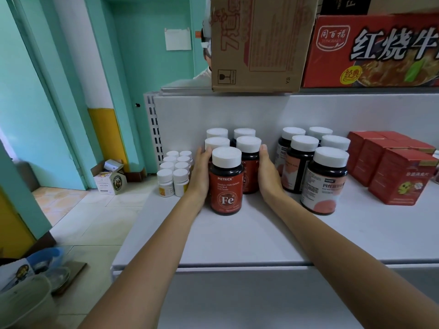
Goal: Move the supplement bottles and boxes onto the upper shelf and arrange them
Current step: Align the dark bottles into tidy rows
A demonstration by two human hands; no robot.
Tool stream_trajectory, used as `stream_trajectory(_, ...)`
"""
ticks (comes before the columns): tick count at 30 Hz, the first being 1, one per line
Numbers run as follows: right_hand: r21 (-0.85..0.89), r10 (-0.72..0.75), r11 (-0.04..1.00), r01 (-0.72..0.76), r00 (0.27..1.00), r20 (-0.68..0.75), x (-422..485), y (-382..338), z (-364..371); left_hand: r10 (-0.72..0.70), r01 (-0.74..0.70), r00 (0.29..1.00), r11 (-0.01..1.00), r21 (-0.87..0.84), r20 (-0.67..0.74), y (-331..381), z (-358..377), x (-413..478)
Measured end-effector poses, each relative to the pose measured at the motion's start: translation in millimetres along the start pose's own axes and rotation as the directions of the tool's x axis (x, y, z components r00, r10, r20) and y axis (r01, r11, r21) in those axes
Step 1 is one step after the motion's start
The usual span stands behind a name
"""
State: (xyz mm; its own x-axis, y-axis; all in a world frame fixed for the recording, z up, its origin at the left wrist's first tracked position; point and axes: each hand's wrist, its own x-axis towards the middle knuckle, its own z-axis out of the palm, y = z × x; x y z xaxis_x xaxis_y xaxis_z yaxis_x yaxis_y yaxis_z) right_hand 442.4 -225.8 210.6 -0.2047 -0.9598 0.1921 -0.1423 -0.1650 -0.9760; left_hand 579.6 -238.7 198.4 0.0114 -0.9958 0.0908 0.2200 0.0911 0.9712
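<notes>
White shelf (213,238) passes under both your forearms. Farther in, your left hand (202,172) and right hand (268,173) lie flat against opposite sides of the red Fe bottles (225,186), with your fingers (206,151) straight and pressing rather than wrapped round any one. That upright cluster of five sits squarely between your palms, equally near each, its length running toward the back wall. I'd judge an even inward squeeze is what's called for. Beyond, cardboard boxes (256,43) sit higher up.
</notes>
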Motion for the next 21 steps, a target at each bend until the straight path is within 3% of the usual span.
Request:
stream_trajectory(6,0.018,0.028,0.999,-0.028,1.000,0.000,0.6,1.4,-1.2,0.016,-0.016,0.999,1.000,0.002,0.029,13.2,0.0,-13.9)
stream_trajectory(9,0.024,0.014,1.000,-0.014,1.000,0.001,1.5,1.9,-2.0,0.108,-0.104,0.993,0.991,0.080,-0.049,19.9,2.9,-20.4)
stream_trajectory(12,0.019,0.016,1.000,-0.016,1.000,-0.010,3.0,1.9,-2.6,0.124,-0.118,0.992,0.983,0.144,-0.037,20.5,3.2,-24.5)
stream_trajectory(16,0.015,0.025,1.000,-0.024,0.999,-0.022,3.0,3.4,-0.8,0.140,-0.140,0.990,0.986,0.086,0.009,18.3,3.6,-44.7)
stream_trajectory(19,0.008,0.019,1.000,-0.019,1.000,-0.023,1.6,3.0,-1.0,0.200,-0.201,0.980,0.962,0.186,0.027,12.1,7.0,-58.4)
stream_trajectory(21,0.008,0.009,1.000,-0.009,1.000,-0.024,-0.4,2.3,-1.7,0.231,-0.213,0.973,0.915,0.344,-0.013,7.7,7.4,-59.1)
